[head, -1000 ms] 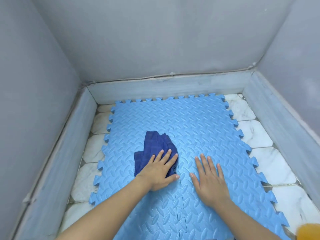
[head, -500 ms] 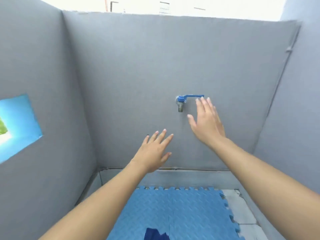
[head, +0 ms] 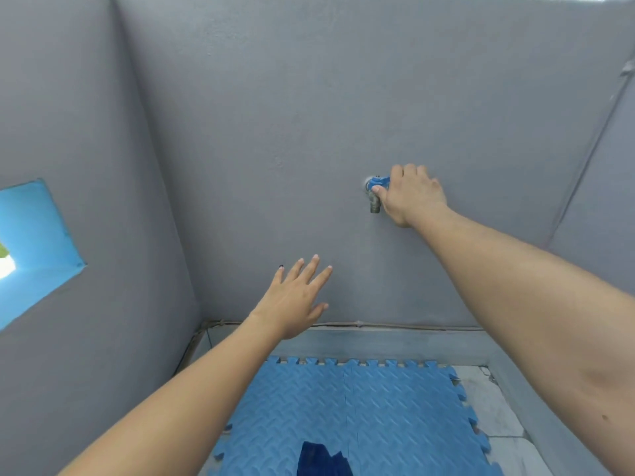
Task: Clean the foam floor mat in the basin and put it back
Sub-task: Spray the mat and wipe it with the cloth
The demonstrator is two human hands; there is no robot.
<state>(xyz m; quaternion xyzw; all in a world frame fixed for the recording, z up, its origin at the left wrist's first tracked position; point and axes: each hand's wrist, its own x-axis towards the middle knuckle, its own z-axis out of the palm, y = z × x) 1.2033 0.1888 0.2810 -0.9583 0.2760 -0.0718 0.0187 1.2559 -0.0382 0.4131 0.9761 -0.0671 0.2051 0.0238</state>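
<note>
A view from a head-worn camera, looking forward and down into a grey-walled washing basin. The blue foam floor mat (head: 350, 410), made of interlocking tiles with a raised tread pattern, lies flat on the pale tiled basin floor (head: 494, 407) in the lower centre of the frame. A dark blue cloth (head: 321, 460) rests on the mat at the bottom edge of the frame, touched by neither hand.

In the right centre of the frame, the right hand (head: 410, 195) reaches up to a blue-handled tap (head: 375, 190) fixed on the back wall (head: 275, 132). This is the working grip: the fingers curl over the handle from above and the thumb presses beneath it, so the hand is closed around the tap handle. No water shows at the spout. The left hand (head: 293, 304) hovers lower, centre left, with its fingers spread and straight, holding nothing, in front of the wall.

The mat sits well below and apart from the grip on the tap, roughly under the spout but nearer the camera.

Judging by this, the task seems to be at an early to middle stage: the mat is already in the basin with the cloth at hand, and the tap looks about to be turned. Wetting, wiping, rinsing and returning the mat to its place all appear to remain.
</note>
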